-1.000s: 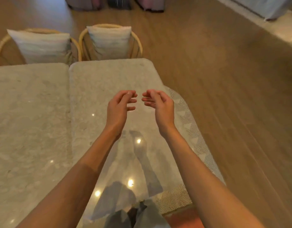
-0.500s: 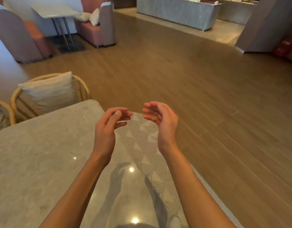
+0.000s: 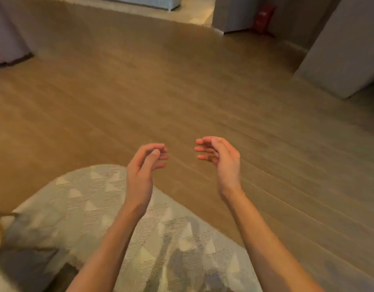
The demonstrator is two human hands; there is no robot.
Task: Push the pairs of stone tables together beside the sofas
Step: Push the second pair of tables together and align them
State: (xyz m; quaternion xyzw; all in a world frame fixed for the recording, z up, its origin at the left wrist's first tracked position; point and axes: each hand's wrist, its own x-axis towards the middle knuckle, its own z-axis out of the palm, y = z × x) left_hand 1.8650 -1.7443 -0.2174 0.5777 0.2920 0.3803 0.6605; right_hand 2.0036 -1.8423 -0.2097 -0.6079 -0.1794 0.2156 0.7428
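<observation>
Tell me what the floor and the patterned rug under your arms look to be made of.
Floor: seemingly wood or wood-look planks, matte brown, with long parallel seams. Rug: apparently flat-woven textile, pale grey-green, with fine woven stripes and triangles; its fibre is unclear through the blur.

A single head-worn view looks forward and down from the person's own height; both forearms reach in from the bottom edge; the patterned rug [image 3: 93, 207] lies close below; the wooden floor [image 3: 181, 91] stretches well ahead.
</observation>
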